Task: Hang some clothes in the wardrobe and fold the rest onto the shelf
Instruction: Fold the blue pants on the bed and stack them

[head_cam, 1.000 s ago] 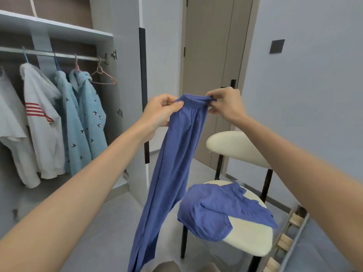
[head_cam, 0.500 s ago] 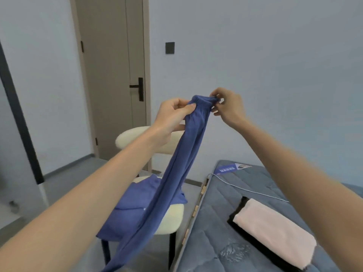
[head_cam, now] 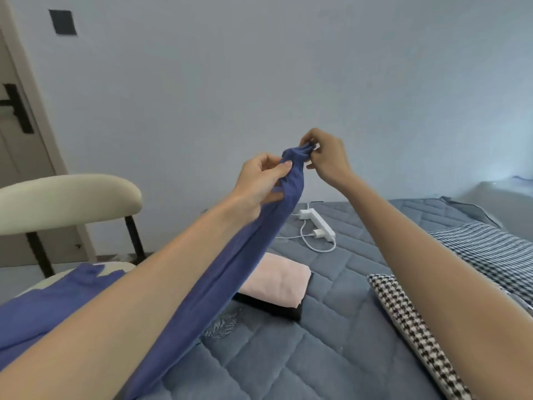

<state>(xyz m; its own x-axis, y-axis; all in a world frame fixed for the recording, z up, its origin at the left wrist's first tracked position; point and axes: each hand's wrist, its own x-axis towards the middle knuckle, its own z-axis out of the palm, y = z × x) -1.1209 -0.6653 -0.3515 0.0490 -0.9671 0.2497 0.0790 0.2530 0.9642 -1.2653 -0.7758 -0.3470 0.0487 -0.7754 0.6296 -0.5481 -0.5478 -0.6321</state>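
The blue trousers (head_cam: 248, 255) hang above the bed (head_cam: 331, 342), waistband bunched between the left hand (head_cam: 259, 186) and right hand (head_cam: 328, 161), both sets of fingers curled tight on it, legs trailing back toward the person, probably to be laid lengthwise on the bed.

Both hands are up at centre, left hand (head_cam: 259, 180) and right hand (head_cam: 326, 157) close together, pinching the top of the trousers (head_cam: 230, 269), which hang down and to the left across the left forearm. Below lies the mattress (head_cam: 331, 342). On it, right under the trousers, sits a folded pile (head_cam: 277, 281). Behind that, nearer the wall, lies the power strip (head_cam: 317, 225). Off to the right on the mattress, a long cloth (head_cam: 403, 319) runs under the right forearm. Left of the mattress stands the chair (head_cam: 66, 200), with another garment (head_cam: 43, 307) on its seat. Behind the chair, far left, is the door (head_cam: 17, 140).
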